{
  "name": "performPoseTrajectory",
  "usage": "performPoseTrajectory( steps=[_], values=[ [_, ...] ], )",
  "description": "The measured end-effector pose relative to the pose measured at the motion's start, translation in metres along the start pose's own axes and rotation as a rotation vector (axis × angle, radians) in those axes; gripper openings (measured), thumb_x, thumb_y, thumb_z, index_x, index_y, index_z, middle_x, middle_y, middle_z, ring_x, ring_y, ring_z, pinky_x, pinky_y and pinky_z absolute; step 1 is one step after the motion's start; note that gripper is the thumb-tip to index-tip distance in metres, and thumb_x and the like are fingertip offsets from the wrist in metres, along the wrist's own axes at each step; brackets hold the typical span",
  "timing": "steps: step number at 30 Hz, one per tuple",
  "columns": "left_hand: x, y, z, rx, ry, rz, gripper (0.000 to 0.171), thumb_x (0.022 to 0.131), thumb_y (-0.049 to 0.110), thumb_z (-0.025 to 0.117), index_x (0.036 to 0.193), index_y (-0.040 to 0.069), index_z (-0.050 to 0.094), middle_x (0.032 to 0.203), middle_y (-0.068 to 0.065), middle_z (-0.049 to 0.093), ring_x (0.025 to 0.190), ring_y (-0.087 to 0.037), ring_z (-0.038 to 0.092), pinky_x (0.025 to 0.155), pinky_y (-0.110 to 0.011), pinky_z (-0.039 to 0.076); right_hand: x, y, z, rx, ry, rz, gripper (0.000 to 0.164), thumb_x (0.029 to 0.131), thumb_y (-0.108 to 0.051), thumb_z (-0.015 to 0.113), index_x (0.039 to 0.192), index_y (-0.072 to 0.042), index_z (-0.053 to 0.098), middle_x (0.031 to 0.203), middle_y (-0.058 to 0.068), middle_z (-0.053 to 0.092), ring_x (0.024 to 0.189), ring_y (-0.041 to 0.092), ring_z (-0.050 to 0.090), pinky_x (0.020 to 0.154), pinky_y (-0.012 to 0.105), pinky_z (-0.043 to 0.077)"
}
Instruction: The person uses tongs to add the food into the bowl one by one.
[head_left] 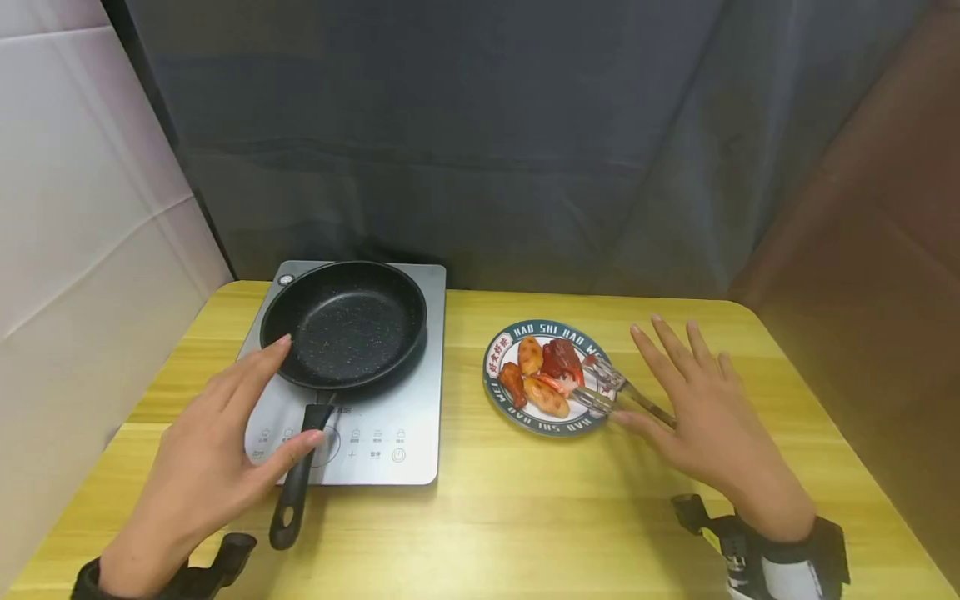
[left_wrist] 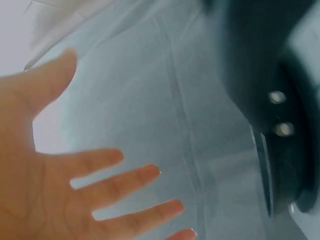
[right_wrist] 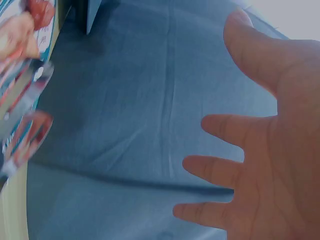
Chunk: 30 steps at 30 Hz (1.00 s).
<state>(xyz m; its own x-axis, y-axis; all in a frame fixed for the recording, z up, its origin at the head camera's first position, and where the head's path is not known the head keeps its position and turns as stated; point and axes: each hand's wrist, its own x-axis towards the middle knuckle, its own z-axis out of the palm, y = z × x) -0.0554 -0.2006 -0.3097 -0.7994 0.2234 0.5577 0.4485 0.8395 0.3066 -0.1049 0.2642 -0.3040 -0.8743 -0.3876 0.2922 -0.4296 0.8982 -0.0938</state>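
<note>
Black frying pan point(head_left: 348, 329): head view; on silver cooktop point(head_left: 424, 400), handle point(head_left: 296, 492) toward the person.
Left hand point(head_left: 213, 450): beside the pan, fingers and thumb spread wide.
Printed plate point(head_left: 555, 428): on wooden table point(head_left: 495, 517), bearing food pieces point(head_left: 547, 397) and tongs' ends.
Right hand point(head_left: 708, 417): near tongs point(head_left: 648, 405), fingers fanned.
Left wrist view: wide grip, dark pan apart.
Right wrist view: wide grip, tongs at left edge.

"HAO SHI HAO WEI" around the plate point(head_left: 555, 429)

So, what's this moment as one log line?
left hand: empty, near pan | right hand: empty, near tongs | pan: empty, on cooker | food: on plate
</note>
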Motion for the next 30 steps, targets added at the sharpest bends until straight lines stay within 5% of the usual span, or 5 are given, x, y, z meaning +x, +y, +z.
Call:
performPoseTrajectory(
  steps=[5, 15, 18, 26, 30],
  values=[
    [-0.006, -0.006, 0.001, -0.069, -0.024, -0.131, 0.084, 0.076, 0.031, 0.081, 0.146, 0.016, 0.038, 0.134, -0.017, 0.051, 0.115, -0.041, 0.049, 0.081, -0.06, 0.043, -0.014, 0.019, -0.001, 0.002, -0.013, 0.028, 0.094, 0.084, -0.052, 0.068, 0.154, -0.019, 0.014, 0.156, 0.017, 0.017, 0.14, 0.045, 0.006, 0.109, 0.066, 0.004],
    [-0.015, -0.018, 0.02, -0.231, 0.014, -0.353, 0.047, 0.088, 0.019, 0.071, 0.129, 0.003, 0.054, 0.104, -0.009, 0.067, 0.088, -0.006, 0.061, 0.072, -0.008, 0.043, -0.023, 0.044, 0.005, 0.035, 0.012, 0.046, 0.087, 0.082, -0.042, 0.074, 0.15, -0.011, 0.028, 0.141, 0.024, 0.039, 0.128, 0.048, 0.035, 0.097, 0.067, 0.03],
    [-0.016, -0.018, 0.026, -0.272, -0.036, -0.403, 0.041, 0.091, 0.02, 0.068, 0.126, 0.003, 0.056, 0.097, -0.008, 0.068, 0.082, 0.002, 0.059, 0.066, -0.009, 0.046, -0.024, 0.049, 0.009, 0.035, -0.016, 0.074, 0.085, 0.083, -0.043, 0.073, 0.148, -0.007, 0.031, 0.133, 0.029, 0.044, 0.117, 0.051, 0.042, 0.087, 0.067, 0.037],
    [-0.014, -0.014, 0.033, -0.423, -0.244, -0.626, 0.047, 0.097, 0.037, 0.057, 0.125, 0.0, 0.052, 0.088, -0.007, 0.068, 0.069, -0.013, 0.063, 0.06, -0.023, 0.048, -0.025, 0.064, 0.024, 0.046, -0.175, 0.161, 0.081, 0.086, -0.052, 0.065, 0.136, 0.007, 0.042, 0.126, 0.034, 0.048, 0.113, 0.054, 0.044, 0.085, 0.068, 0.039],
    [-0.011, -0.012, 0.037, -0.625, -0.342, -0.762, 0.058, 0.097, 0.04, 0.055, 0.131, -0.005, 0.04, 0.089, -0.011, 0.068, 0.071, -0.02, 0.065, 0.063, -0.027, 0.052, -0.025, 0.07, 0.032, 0.103, -0.242, 0.188, 0.082, 0.086, -0.054, 0.065, 0.134, 0.009, 0.043, 0.127, 0.034, 0.047, 0.114, 0.055, 0.041, 0.088, 0.068, 0.038]
  ],
)
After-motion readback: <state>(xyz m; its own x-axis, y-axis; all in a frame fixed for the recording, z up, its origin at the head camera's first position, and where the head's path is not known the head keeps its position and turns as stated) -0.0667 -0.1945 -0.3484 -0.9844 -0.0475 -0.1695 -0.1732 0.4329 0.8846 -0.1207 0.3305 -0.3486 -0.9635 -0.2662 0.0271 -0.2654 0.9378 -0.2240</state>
